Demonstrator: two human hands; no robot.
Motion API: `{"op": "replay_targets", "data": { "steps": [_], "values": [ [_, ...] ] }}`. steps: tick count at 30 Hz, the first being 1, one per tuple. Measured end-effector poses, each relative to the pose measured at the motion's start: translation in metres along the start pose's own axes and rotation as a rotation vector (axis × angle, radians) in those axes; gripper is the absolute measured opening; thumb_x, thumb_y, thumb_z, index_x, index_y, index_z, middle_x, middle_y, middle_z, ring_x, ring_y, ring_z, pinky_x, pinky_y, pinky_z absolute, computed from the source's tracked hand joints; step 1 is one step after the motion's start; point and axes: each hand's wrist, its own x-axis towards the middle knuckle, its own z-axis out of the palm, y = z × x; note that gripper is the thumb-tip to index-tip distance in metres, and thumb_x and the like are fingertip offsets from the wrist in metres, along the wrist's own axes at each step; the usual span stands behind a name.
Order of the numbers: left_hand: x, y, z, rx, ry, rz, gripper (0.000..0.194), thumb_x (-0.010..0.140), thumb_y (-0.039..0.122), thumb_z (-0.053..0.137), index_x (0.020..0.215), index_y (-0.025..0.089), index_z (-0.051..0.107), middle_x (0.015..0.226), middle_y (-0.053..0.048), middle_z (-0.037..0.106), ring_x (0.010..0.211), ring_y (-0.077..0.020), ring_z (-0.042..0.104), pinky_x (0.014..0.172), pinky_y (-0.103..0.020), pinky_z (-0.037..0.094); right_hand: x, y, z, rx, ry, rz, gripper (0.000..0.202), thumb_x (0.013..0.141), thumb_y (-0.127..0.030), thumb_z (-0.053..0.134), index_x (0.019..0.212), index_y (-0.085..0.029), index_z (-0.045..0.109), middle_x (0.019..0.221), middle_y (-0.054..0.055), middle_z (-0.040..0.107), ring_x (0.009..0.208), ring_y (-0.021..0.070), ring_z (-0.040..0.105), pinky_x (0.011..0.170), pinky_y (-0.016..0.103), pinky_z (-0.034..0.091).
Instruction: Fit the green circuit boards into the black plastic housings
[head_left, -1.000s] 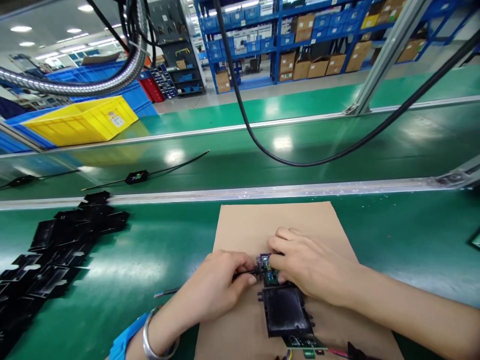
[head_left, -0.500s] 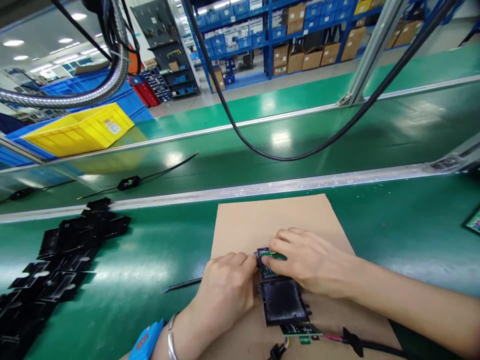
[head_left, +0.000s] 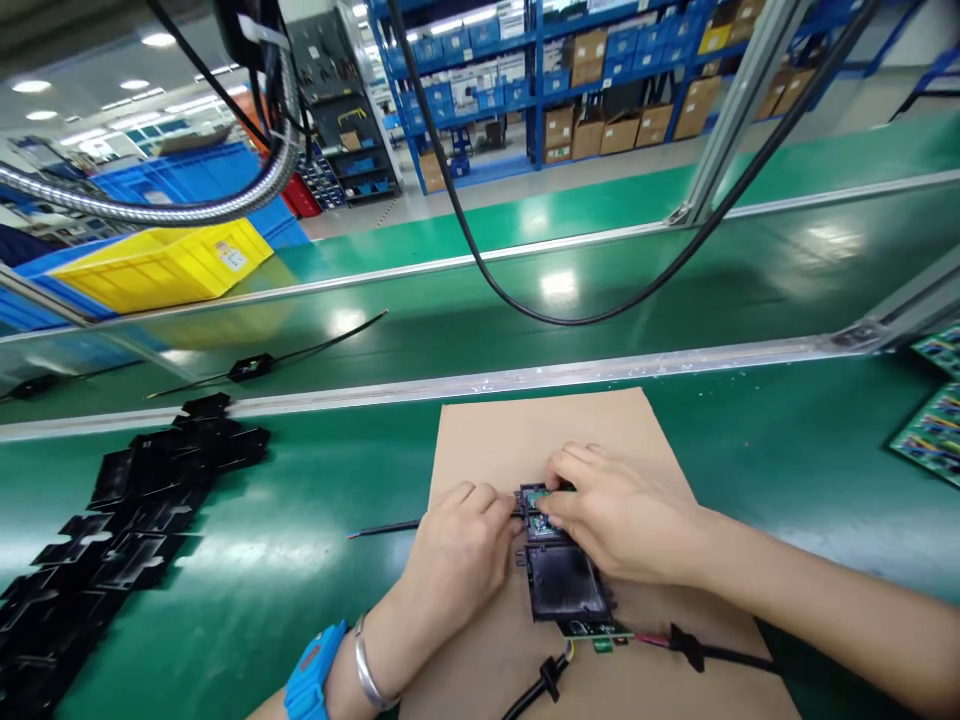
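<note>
Nearest edge: a green circuit board [head_left: 596, 631] is poking out from under the open black case [head_left: 568, 583], a black lead [head_left: 529, 697] trailing left and a red-and-black cable [head_left: 727, 656] running right. All are lying on a cardboard sheet [head_left: 551, 430].

The case is lying open at the sheet's middle, its near half showing bare. In the far half a second board [head_left: 543, 526] is sitting, partly covered by fingers. The person's left hand [head_left: 466, 545] is closing on a black cable [head_left: 390, 527] at the case's left edge. The right hand [head_left: 634, 515] is bending its fingertips onto the board; whether they are gripping or only pressing, one cannot tell.

Judging progress: board and cable are apparently being seated, so the work is looking partway. Closing the halves is remaining undone; the near board is lying outside the tray.

Farther left, a pile of black case parts [head_left: 135, 500] is waiting; at far right, more boards [head_left: 930, 435] are lying. Beyond the rail, a cabled unit [head_left: 251, 368] is resting.

Writing: a white label [head_left: 231, 256] is showing on the yellow bin [head_left: 157, 270], too small for reading. No brand is standing out.
</note>
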Motion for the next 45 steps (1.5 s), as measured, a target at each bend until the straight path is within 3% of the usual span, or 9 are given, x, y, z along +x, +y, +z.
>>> {"op": "replay_targets", "data": {
  "steps": [4,9,12,15,21,26,33,39,45],
  "values": [
    [-0.003,-0.004,0.001,-0.158,0.050,-0.009,0.015,0.093,0.017,0.050,0.101,0.018,0.063,0.092,-0.005,0.064,0.084,-0.0201,0.058,0.077,-0.035,0.050,-0.001,-0.017,0.003,-0.047,0.036,0.066,0.024,0.092,-0.016,0.044,0.096,-0.015,0.067,0.091,0.009,0.055,0.090,0.0238,0.045,0.078,0.039,0.036],
    [-0.003,-0.009,0.011,-0.201,0.079,0.072,0.023,0.092,0.008,0.044,0.089,0.017,0.064,0.082,-0.005,0.062,0.075,-0.0182,0.054,0.067,-0.031,0.048,0.013,-0.036,0.007,-0.161,-0.105,-0.031,0.017,0.084,-0.019,0.055,0.073,-0.015,0.068,0.080,0.010,0.053,0.084,0.0258,0.044,0.072,0.041,0.036],
    [0.000,-0.009,0.005,-0.218,0.040,0.075,0.022,0.092,0.009,0.043,0.091,0.017,0.064,0.083,-0.005,0.061,0.077,-0.0190,0.053,0.068,-0.032,0.048,0.011,-0.027,0.000,-0.063,-0.094,-0.016,0.021,0.087,-0.021,0.054,0.072,-0.016,0.068,0.081,0.010,0.054,0.085,0.0253,0.045,0.074,0.042,0.037],
    [0.006,-0.005,-0.011,-0.232,-0.031,0.079,0.018,0.094,0.012,0.044,0.096,0.016,0.062,0.091,-0.007,0.060,0.085,-0.0211,0.054,0.076,-0.036,0.050,-0.003,-0.010,-0.014,0.120,0.009,0.077,0.019,0.090,-0.020,0.051,0.096,-0.018,0.069,0.095,0.009,0.057,0.095,0.0249,0.046,0.083,0.041,0.040],
    [0.018,0.003,-0.017,-0.225,-0.205,0.356,0.038,0.093,0.037,0.053,0.127,0.019,0.051,0.123,-0.008,0.057,0.109,-0.0277,0.051,0.094,-0.046,0.046,-0.026,0.004,-0.017,0.254,0.001,0.284,0.046,0.081,-0.028,0.068,0.123,-0.017,0.055,0.111,0.009,0.056,0.104,0.0246,0.051,0.090,0.039,0.045],
    [0.015,0.004,0.000,-0.185,-0.171,0.370,0.028,0.099,0.031,0.042,0.116,0.016,0.057,0.124,-0.008,0.059,0.113,-0.0257,0.052,0.096,-0.043,0.047,-0.019,0.002,-0.002,0.311,0.014,0.279,0.049,0.073,-0.017,0.066,0.121,-0.017,0.056,0.114,0.010,0.059,0.105,0.0238,0.056,0.093,0.038,0.046],
    [0.013,0.003,0.003,-0.202,-0.106,0.306,0.026,0.098,0.033,0.042,0.099,0.014,0.061,0.116,-0.010,0.061,0.108,-0.0273,0.053,0.093,-0.043,0.049,-0.017,0.006,-0.005,0.345,0.011,0.282,0.058,0.066,-0.010,0.063,0.123,-0.017,0.057,0.118,0.007,0.060,0.106,0.0205,0.057,0.096,0.032,0.045],
    [0.023,-0.007,-0.003,-0.280,-0.135,0.364,0.018,0.093,0.014,0.048,0.105,0.016,0.061,0.112,-0.006,0.064,0.103,-0.0192,0.056,0.094,-0.035,0.048,-0.010,0.014,-0.012,0.382,-0.077,0.238,0.044,0.081,-0.024,0.068,0.125,-0.020,0.058,0.114,0.007,0.062,0.105,0.0216,0.057,0.094,0.036,0.046],
    [0.026,-0.009,-0.004,-0.235,-0.143,0.437,0.022,0.097,0.019,0.042,0.107,0.014,0.062,0.106,-0.009,0.065,0.103,-0.0211,0.057,0.093,-0.036,0.049,-0.004,0.010,-0.013,0.331,-0.093,0.225,0.040,0.083,-0.016,0.064,0.122,-0.018,0.058,0.110,0.008,0.061,0.102,0.0222,0.057,0.091,0.036,0.046]
  ]
}}
